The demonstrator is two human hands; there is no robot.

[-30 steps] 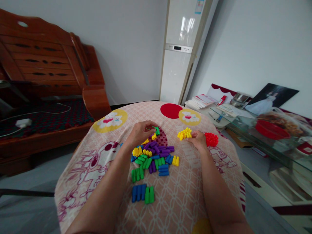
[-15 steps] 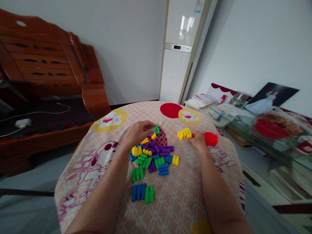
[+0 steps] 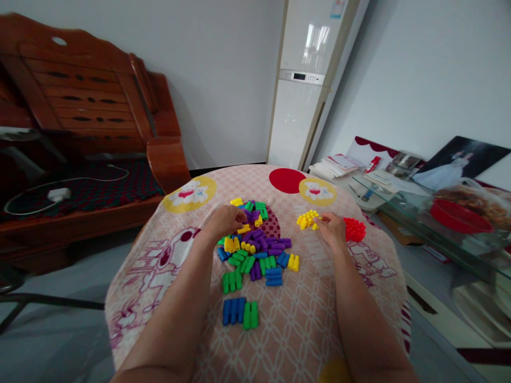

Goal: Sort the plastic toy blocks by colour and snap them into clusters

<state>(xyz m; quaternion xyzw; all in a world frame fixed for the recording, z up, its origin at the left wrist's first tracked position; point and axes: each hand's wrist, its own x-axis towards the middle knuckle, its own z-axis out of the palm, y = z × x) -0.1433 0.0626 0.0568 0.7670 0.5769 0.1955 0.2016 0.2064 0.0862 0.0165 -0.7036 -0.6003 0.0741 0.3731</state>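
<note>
Plastic building blocks in purple, green, blue and yellow lie in a loose heap in front of me, with purple blocks [image 3: 259, 240] in its middle. My left hand [image 3: 227, 221] is over the heap's far left side, its fingers bent together among purple and yellow blocks. What they pinch, if anything, is hidden. To the right of the heap, the thumb and fingers of my right hand [image 3: 332, 227] close on the right end of a cluster of yellow knobbed blocks [image 3: 307, 219]. Just behind that hand lies a cluster of red knobbed blocks [image 3: 355, 229].
A patterned cloth covers the round table [image 3: 295, 319]. Nearer to me lie a blue block [image 3: 233, 311] and a green block [image 3: 250, 315], side by side. A glass shelf [image 3: 415, 218] with papers and a red bowl [image 3: 461, 215] stands at the right, a wooden bench [image 3: 91, 106] at the left.
My left hand has drawn back toward me and left from the green blocks at the heap's far edge, uncovering blocks there. The right hand stays at the yellow cluster. The view has shifted slightly.
</note>
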